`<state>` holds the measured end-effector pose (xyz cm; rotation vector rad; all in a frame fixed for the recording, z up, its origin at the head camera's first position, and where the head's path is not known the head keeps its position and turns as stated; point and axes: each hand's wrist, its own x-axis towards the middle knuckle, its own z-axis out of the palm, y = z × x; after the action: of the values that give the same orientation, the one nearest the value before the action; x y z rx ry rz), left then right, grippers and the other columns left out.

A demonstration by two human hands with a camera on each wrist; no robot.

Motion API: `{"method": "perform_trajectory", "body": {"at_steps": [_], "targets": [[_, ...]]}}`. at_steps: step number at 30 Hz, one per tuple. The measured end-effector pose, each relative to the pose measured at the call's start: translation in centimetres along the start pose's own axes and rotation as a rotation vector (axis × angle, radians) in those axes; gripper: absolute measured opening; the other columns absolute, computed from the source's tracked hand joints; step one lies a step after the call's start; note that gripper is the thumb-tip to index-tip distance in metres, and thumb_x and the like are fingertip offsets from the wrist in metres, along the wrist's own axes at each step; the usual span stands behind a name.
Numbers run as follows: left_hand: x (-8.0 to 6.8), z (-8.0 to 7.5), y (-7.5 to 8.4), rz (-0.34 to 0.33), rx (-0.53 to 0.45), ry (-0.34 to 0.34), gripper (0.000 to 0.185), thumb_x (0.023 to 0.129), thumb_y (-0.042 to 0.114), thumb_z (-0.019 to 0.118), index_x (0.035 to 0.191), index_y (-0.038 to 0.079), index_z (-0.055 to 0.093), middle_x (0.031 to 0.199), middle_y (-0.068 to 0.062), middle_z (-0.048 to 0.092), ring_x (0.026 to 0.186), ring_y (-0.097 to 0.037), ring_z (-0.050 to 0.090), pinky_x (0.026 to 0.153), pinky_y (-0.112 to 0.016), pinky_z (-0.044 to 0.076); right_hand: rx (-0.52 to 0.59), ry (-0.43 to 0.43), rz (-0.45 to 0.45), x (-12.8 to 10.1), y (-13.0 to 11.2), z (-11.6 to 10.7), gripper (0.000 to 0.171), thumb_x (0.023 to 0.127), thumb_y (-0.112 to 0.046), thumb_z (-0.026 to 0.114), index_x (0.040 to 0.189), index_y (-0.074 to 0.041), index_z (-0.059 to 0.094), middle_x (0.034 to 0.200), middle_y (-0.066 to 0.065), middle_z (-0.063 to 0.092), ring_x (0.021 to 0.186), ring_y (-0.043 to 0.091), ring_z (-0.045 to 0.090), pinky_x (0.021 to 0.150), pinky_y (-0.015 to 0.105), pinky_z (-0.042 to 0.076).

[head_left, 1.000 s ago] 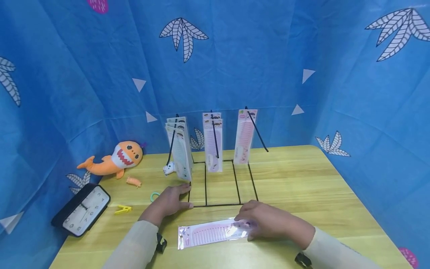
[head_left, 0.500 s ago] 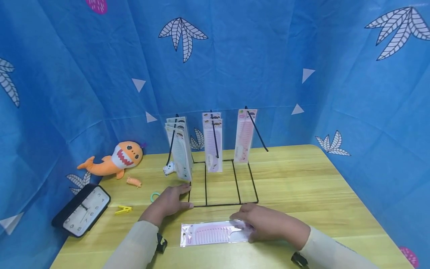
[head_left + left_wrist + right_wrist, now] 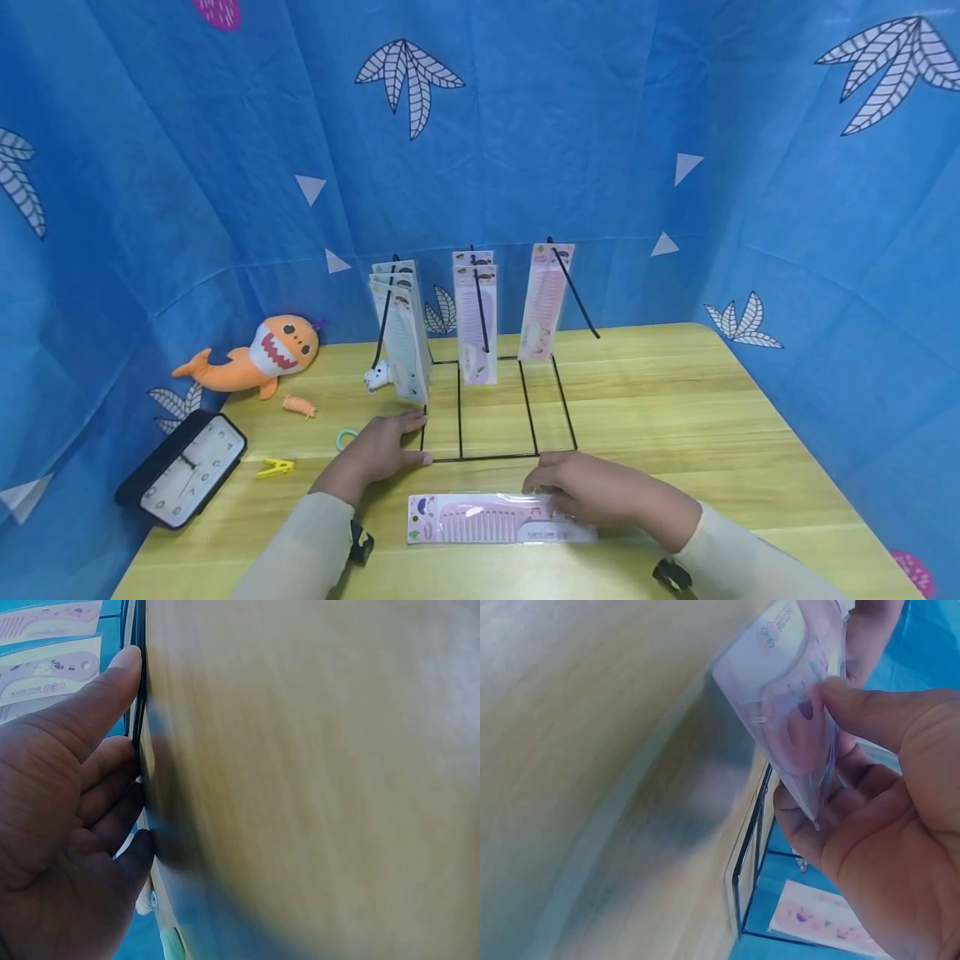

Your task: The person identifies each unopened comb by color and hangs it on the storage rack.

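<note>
A pink comb in a clear package (image 3: 472, 520) lies lengthwise before me, in front of the black wire rack (image 3: 498, 457). My right hand (image 3: 596, 490) holds its right end; in the right wrist view, the thumb and fingers pinch the packaged comb (image 3: 787, 690) along its edge. My left hand (image 3: 375, 450) rests at the rack's front left corner. In the left wrist view, the left hand (image 3: 67, 787) has thumb and fingers extended against the base wire. From the rack's hooks hang green packaged combs (image 3: 405, 333), purple packaged combs (image 3: 476, 333) and a pink packaged comb (image 3: 544, 304).
To the left are an orange plush shark (image 3: 273, 354), a black-framed clock (image 3: 187, 471), a yellow clothes peg (image 3: 275, 468), a small orange toy (image 3: 299, 406) and a green ring (image 3: 345, 439). A small white figure (image 3: 378, 376) stands beside the rack. A blue curtain (image 3: 570, 125) surrounds the table.
The packaged comb in my right hand has shifted slightly right and turned from a slant to nearly parallel with the rack's front. The left hand has stayed put.
</note>
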<state>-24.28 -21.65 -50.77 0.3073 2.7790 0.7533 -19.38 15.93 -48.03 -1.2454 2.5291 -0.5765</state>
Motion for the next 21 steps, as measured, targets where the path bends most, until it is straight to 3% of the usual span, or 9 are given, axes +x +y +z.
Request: {"method": "perform_trajectory", "body": {"at_steps": [10, 14, 21], "targets": [[-0.1, -0.1, 0.2, -0.01, 0.005, -0.001, 0.074, 0.096, 0.037, 0.086, 0.16, 0.015, 0.058, 0.173, -0.009, 0.045, 0.161, -0.04, 0.04, 0.13, -0.058, 0.039, 0.064, 0.016, -0.032, -0.1, 0.1, -0.2, 0.022, 0.105, -0.001, 0.065, 0.109, -0.018, 0.077, 0.102, -0.014, 0.066, 0.093, -0.004, 0.056, 0.085, 0.021, 0.061], [0.0, -0.2, 0.1, -0.006, 0.005, -0.003, 0.075, 0.095, 0.038, 0.087, 0.16, 0.015, 0.057, 0.173, -0.008, 0.045, 0.161, -0.04, 0.04, 0.13, -0.058, 0.039, 0.138, 0.024, -0.011, -0.3, 0.2, -0.5, 0.023, 0.107, -0.001, 0.063, 0.11, -0.021, 0.074, 0.104, -0.015, 0.065, 0.094, -0.004, 0.057, 0.084, 0.022, 0.06], [0.2, -0.2, 0.0, 0.02, 0.035, -0.011, 0.069, 0.1, 0.036, 0.082, 0.16, 0.014, 0.057, 0.172, -0.009, 0.046, 0.16, -0.04, 0.041, 0.131, -0.057, 0.039, 0.233, 0.185, -0.034, -1.2, 0.7, -1.7, 0.017, 0.109, -0.007, 0.062, 0.113, -0.024, 0.066, 0.111, -0.011, 0.067, 0.104, 0.004, 0.063, 0.089, 0.028, 0.063]]}}
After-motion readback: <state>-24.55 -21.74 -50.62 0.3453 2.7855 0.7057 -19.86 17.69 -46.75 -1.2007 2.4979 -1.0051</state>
